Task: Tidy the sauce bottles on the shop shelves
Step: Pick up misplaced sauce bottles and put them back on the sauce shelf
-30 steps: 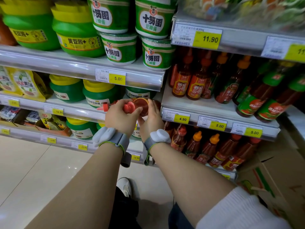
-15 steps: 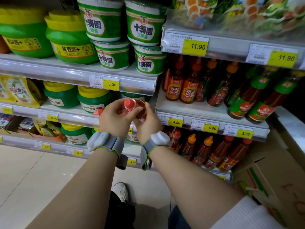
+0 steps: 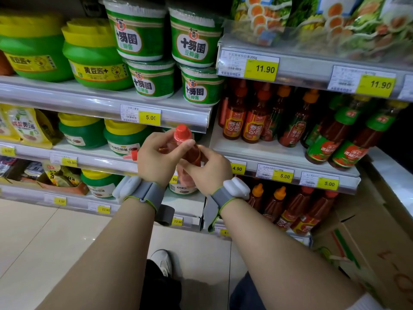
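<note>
A red-capped sauce bottle (image 3: 183, 139) stands nearly upright between both hands in front of the shelves. My left hand (image 3: 157, 159) grips its neck just under the cap, and a second red nozzle cap (image 3: 131, 155) pokes out from the left of that hand. My right hand (image 3: 209, 170) holds the bottle's body from the right. Rows of red sauce bottles with orange labels (image 3: 244, 118) and green labels (image 3: 348, 139) stand on the right middle shelf. More red bottles (image 3: 290, 206) fill the shelf below.
Green tubs of bean paste (image 3: 143, 41) stack on the upper left shelf, with yellow-lidded jars (image 3: 127, 136) below. Yellow price tags (image 3: 260, 69) line the shelf edges. A cardboard box (image 3: 380, 249) stands at the right. Pale floor tiles (image 3: 44, 242) and my shoe (image 3: 162, 261) show below.
The bottle has been turned from lying sideways to nearly upright, cap now on top. Both hands have stayed on it, and the view has shifted slightly toward the shelves.
</note>
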Tool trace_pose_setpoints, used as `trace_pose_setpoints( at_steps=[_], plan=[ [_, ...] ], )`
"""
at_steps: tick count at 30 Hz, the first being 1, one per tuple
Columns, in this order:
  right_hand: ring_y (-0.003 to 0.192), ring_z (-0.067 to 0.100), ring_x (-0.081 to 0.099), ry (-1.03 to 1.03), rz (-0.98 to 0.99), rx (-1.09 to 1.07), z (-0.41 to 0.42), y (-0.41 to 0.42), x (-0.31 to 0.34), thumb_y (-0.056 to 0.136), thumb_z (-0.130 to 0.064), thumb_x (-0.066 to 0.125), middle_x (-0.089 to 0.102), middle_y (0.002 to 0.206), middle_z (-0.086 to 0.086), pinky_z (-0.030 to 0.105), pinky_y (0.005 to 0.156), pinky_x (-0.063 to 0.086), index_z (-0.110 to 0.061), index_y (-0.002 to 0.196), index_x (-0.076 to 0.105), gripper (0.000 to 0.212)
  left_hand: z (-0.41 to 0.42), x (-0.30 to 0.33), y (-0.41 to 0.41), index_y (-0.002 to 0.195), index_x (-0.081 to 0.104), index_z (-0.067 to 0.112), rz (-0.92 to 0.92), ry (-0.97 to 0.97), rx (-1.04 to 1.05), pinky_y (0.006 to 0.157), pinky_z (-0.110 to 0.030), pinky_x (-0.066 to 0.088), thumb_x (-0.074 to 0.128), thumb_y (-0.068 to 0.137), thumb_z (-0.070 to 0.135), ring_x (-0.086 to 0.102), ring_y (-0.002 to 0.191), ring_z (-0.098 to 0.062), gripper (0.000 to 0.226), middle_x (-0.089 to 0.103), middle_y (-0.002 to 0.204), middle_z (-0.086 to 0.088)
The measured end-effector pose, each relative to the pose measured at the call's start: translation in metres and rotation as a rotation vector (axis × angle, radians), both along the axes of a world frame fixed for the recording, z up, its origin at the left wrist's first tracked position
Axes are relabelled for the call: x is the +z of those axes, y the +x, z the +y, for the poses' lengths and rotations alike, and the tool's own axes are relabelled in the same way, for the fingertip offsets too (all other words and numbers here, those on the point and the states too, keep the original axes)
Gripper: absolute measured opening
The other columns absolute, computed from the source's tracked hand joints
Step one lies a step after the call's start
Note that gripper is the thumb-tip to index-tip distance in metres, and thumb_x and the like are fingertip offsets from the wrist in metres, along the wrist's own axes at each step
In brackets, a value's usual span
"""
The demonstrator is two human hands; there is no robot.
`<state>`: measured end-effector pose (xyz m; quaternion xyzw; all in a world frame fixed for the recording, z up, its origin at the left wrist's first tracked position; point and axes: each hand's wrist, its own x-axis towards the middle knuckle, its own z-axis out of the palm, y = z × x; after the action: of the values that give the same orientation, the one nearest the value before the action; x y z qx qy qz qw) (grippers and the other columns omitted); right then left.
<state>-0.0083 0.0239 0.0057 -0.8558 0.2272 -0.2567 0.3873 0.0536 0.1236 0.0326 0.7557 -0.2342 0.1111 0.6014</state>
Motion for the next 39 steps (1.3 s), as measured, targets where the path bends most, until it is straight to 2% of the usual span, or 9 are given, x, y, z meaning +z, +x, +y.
trace_pose_setpoints(
  at_steps=[6,12,15,21,27,31,34,36,39],
  plan=[
    [0.073,0.010,0.065,0.000,0.132,0.108,-0.012,-0.008,-0.001,0.057,-0.072,0.064,0.073,0.080,-0.010,0.024,0.059,0.050,-0.038,0.088,0.066,0.046,0.001,0.001,-0.004,0.079,0.071,0.039,0.319,-0.132,-0.175,0.073,-0.017,0.053,0.079,0.068,0.029,0.065,0.078,-0.003,0.017,0.072,0.079,0.014],
    [0.078,0.002,0.066,0.082,0.206,0.171,-0.031,-0.018,0.000,0.049,-0.077,0.062,0.072,0.083,-0.018,0.026,0.069,0.054,-0.053,0.090,0.060,0.048,-0.005,0.001,-0.006,0.079,0.072,0.032,0.357,-0.138,-0.322,0.061,-0.006,0.047,0.075,0.072,0.023,0.064,0.069,0.007,0.012,0.072,0.070,0.020],
    [0.078,-0.003,0.065,0.136,0.197,0.173,-0.037,-0.021,-0.001,0.045,-0.076,0.065,0.068,0.072,-0.026,0.026,0.072,0.056,-0.057,0.088,0.060,0.047,-0.009,0.001,-0.007,0.083,0.071,0.028,0.368,-0.145,-0.373,0.061,-0.006,0.047,0.075,0.073,0.019,0.065,0.069,0.006,0.014,0.072,0.070,0.019],
    [0.072,-0.005,0.065,0.199,0.212,0.170,-0.048,-0.027,-0.001,0.043,-0.074,0.068,0.070,0.072,-0.025,0.026,0.072,0.056,-0.051,0.066,0.066,0.033,-0.016,-0.002,-0.006,0.094,0.069,0.017,0.396,-0.132,-0.480,0.065,-0.009,0.049,0.074,0.072,0.007,0.068,0.075,0.001,0.024,0.074,0.075,0.014],
    [0.081,-0.001,0.067,0.221,0.240,0.243,-0.059,-0.032,0.001,0.053,-0.067,0.075,0.073,0.085,-0.016,0.029,0.080,0.056,-0.041,0.072,0.069,0.033,-0.022,-0.006,-0.006,0.090,0.070,0.020,0.404,-0.171,-0.447,0.062,-0.011,0.050,0.067,0.081,0.011,0.067,0.069,0.002,0.014,0.073,0.071,0.015],
    [0.099,0.006,0.066,0.352,0.322,0.361,-0.072,-0.035,-0.005,0.060,-0.040,0.085,0.071,0.106,-0.007,0.033,0.095,0.052,-0.027,0.109,0.067,0.054,-0.023,-0.011,-0.001,0.090,0.070,0.020,0.470,-0.179,-0.441,0.064,-0.016,0.054,0.063,0.085,0.014,0.067,0.069,-0.002,0.011,0.073,0.071,0.012],
    [0.107,0.012,0.062,0.364,0.392,0.439,-0.077,-0.035,-0.012,0.061,-0.022,0.087,0.065,0.107,-0.012,0.032,0.094,0.051,-0.021,0.125,0.055,0.072,-0.023,-0.015,0.001,0.090,0.070,0.022,0.510,-0.163,-0.449,0.062,-0.015,0.054,0.059,0.088,0.016,0.067,0.068,-0.002,0.012,0.073,0.073,0.012],
    [0.110,0.014,0.060,0.359,0.422,0.463,-0.078,-0.036,-0.016,0.061,-0.017,0.087,0.063,0.109,-0.011,0.033,0.091,0.051,-0.022,0.124,0.055,0.071,-0.023,-0.016,0.003,0.094,0.069,0.020,0.545,-0.175,-0.464,0.063,-0.016,0.053,0.056,0.090,0.017,0.068,0.072,-0.003,0.014,0.074,0.078,0.011],
    [0.106,0.023,0.063,0.415,0.456,0.472,-0.075,-0.037,-0.023,0.064,-0.018,0.085,0.067,0.116,0.003,0.048,0.094,0.051,-0.018,0.116,0.059,0.058,-0.025,-0.017,0.004,0.097,0.069,0.020,0.576,-0.177,-0.493,0.070,-0.021,0.055,0.053,0.092,0.018,0.068,0.080,-0.008,0.017,0.074,0.087,0.006]
  ],
)
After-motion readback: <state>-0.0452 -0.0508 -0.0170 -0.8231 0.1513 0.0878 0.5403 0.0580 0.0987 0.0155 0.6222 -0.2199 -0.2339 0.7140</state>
